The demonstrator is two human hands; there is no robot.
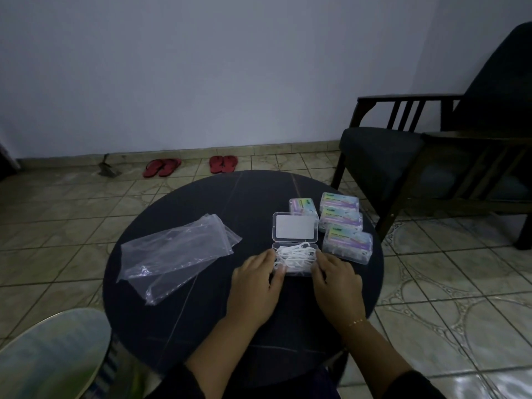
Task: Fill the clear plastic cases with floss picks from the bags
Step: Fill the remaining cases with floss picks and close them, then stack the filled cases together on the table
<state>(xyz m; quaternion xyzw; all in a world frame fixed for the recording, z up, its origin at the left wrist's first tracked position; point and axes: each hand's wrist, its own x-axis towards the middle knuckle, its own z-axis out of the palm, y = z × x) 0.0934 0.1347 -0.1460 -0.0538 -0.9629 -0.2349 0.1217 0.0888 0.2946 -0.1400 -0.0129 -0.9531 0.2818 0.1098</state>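
Counts around the round table

One dark round table (201, 283) carries one open clear case (295, 240) heaped with white floss picks (293, 256), too tangled to count. Four closed, labelled cases sit beside it: one (303, 208) behind the open lid and three more (339, 201) (341, 220) (347, 246) in a row to the right. Clear empty bags (175, 251) lie overlapping at the left, at least two. Two hands are at the open case, left (254, 286) and right (336, 283). On the floor stand two pairs of red sandals (162, 167) (223, 164), and one dark armchair (431, 156).
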